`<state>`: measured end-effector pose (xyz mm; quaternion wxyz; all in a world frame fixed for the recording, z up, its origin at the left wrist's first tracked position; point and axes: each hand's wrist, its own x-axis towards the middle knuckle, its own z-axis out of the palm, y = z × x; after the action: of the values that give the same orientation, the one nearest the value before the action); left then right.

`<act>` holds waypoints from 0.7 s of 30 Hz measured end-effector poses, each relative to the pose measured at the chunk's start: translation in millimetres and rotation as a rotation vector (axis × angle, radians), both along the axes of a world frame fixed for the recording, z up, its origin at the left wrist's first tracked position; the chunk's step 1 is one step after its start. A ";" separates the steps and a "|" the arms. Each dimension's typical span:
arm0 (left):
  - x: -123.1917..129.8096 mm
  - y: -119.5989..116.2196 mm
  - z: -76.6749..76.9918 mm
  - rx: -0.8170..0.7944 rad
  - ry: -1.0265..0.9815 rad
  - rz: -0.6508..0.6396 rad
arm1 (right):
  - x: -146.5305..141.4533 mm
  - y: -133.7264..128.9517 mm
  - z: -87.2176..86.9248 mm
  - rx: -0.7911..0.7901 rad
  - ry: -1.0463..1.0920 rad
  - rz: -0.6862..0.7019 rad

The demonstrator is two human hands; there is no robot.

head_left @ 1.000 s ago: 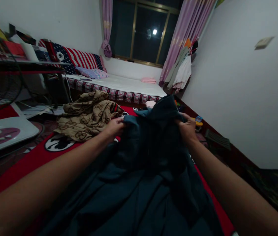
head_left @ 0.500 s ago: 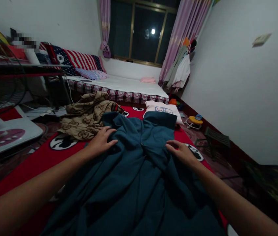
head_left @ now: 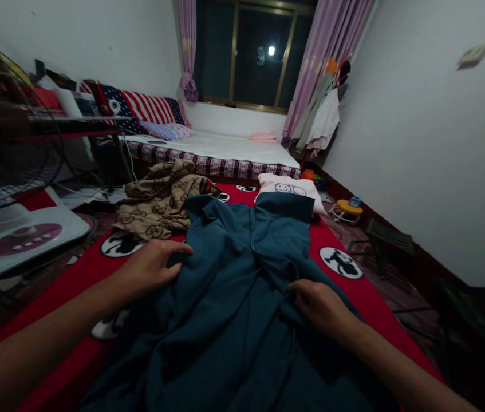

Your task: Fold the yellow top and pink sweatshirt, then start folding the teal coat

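Observation:
A dark teal garment with a small button near its upper middle lies spread out, wrinkled, on a red cloth with black-and-white round prints. At the garment's left edge rests my left hand, thumb and forefinger apart; its other fingers are partly hidden. My right hand is closed, its fingertips pinching a fold on the right side of the garment. Beyond the left hand lies a crumpled brown patterned cloth. Past the garment's upper right end is a folded pale pink item with smiley prints.
A bed stands under the window at the back. To the left are a wire fan and a white appliance with a pink panel. A folding stool and a yellow-seated stool stand at right.
Both hands have come nearer to me along the garment's sides, the left one also outward. My right fingers have closed on the fabric. The view has shifted slightly.

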<state>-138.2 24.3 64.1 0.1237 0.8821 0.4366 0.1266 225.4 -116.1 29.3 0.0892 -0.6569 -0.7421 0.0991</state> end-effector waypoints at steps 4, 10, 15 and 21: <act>-27.6 -4.0 23.7 -0.140 0.228 -0.034 | 1.3 -11.5 23.0 -0.158 0.026 0.019; -3.4 -4.8 32.8 -0.152 0.523 -0.072 | -6.9 -2.7 71.9 -0.635 0.234 0.229; 84.5 24.4 33.6 0.041 0.218 -0.131 | -24.3 79.0 74.1 -0.240 0.522 0.120; 150.0 50.4 -42.9 0.045 0.141 0.025 | -28.8 188.0 25.3 0.156 0.301 -0.163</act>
<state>11.8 74.8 21.1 0.0714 0.8859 0.4521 0.0755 196.6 71.9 54.6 0.2575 -0.6836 -0.6703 0.1309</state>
